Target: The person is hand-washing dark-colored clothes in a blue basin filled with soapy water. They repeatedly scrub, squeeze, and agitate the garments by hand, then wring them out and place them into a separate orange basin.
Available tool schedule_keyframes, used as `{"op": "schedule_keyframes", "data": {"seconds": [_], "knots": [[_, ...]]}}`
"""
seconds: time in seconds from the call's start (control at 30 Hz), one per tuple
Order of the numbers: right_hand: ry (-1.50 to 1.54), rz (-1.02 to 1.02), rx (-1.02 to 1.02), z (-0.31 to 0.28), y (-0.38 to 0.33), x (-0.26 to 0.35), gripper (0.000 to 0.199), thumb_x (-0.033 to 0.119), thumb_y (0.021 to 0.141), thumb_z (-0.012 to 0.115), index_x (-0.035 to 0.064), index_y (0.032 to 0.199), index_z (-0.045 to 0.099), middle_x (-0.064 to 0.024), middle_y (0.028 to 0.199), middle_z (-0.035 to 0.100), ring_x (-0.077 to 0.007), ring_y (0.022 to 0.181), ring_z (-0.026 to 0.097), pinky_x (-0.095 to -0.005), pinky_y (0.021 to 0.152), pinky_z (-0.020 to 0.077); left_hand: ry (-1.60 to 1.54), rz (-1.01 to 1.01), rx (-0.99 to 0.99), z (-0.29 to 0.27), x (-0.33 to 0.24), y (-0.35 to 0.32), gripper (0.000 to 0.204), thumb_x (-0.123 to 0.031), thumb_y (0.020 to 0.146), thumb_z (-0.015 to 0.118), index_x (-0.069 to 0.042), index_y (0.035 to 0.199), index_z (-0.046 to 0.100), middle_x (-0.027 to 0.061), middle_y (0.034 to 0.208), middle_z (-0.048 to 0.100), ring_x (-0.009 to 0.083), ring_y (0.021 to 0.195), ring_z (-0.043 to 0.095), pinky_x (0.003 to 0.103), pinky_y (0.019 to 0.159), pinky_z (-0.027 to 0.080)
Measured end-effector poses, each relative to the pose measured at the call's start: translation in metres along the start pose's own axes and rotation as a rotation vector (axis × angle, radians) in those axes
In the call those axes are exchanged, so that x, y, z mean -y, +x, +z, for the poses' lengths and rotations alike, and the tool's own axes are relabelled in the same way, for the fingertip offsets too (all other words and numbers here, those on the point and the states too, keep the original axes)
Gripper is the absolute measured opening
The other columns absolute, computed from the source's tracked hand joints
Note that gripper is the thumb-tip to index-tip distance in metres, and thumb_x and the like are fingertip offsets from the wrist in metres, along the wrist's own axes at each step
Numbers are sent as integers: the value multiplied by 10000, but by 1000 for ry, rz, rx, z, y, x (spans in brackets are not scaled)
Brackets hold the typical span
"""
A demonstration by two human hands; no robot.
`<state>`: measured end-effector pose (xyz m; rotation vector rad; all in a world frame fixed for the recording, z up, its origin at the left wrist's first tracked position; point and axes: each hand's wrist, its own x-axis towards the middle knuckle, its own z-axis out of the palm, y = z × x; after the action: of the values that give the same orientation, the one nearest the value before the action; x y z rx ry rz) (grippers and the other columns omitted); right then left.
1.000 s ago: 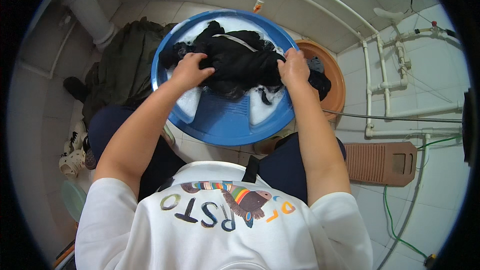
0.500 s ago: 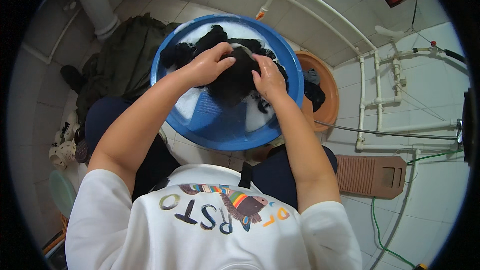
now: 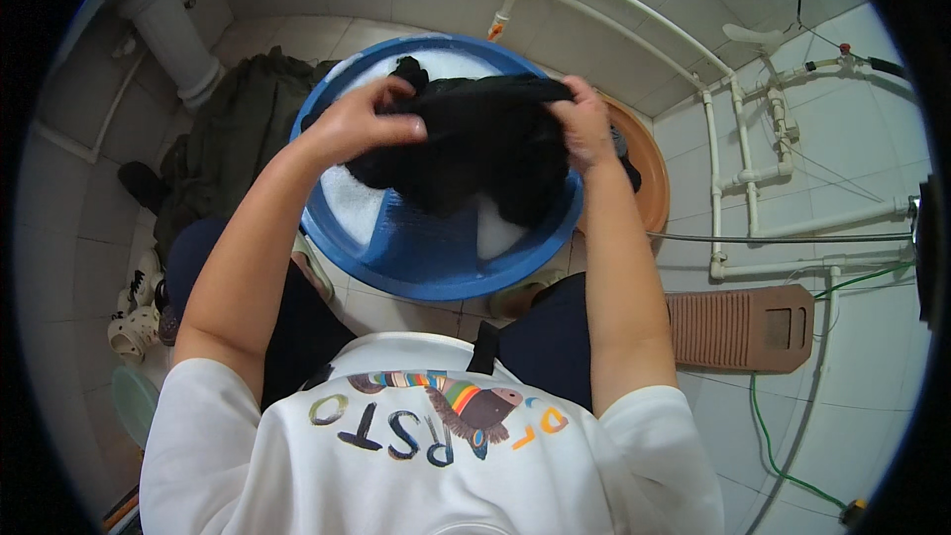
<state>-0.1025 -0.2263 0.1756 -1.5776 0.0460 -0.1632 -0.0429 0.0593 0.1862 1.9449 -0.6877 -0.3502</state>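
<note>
A black garment (image 3: 475, 144) is stretched between my two hands over a round blue basin (image 3: 426, 277). My left hand (image 3: 369, 126) grips the cloth's left side, its fingers partly behind the fabric. The upper right corner is pinched in my right hand (image 3: 586, 124). White suds (image 3: 355, 203) lie in the basin on both sides of a ridged blue scrubbing slope (image 3: 411, 223). The garment's lower folds hang over the suds, and I cannot tell where it ends and other dark cloth in the basin begins.
An orange basin (image 3: 649, 173) with dark cloth stands right of the blue one. A brown washboard (image 3: 738, 329) lies farther right, near white pipes (image 3: 715, 188). Dark green clothing (image 3: 233, 134) is heaped at the left, with shoes (image 3: 139, 327) nearer me.
My hands have moved apart, the left one leftward and the right one rightward. The black garment has been lifted and spread wide between them.
</note>
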Motion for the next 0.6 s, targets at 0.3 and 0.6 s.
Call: {"op": "schedule_keyframes", "data": {"seconds": [0.3,0.6], "knots": [[-574,155,241,12,-12,-10,469,248,684,712,49,1083,567,-100,945,590,-168,886,563,-311,804,451,-1441,-197,-177,18,8,1,392,-298,757,665,-28,1028,585,116,1058,597,251,996,557,400,949,379],[-608,-695,115,146,-70,-9,287,235,664,665,55,848,537,-165,873,555,-339,788,562,-353,692,464,-1536,-538,-266,112,67,18,312,-340,868,465,-58,948,572,100,941,599,249,851,587,402,814,470]]}}
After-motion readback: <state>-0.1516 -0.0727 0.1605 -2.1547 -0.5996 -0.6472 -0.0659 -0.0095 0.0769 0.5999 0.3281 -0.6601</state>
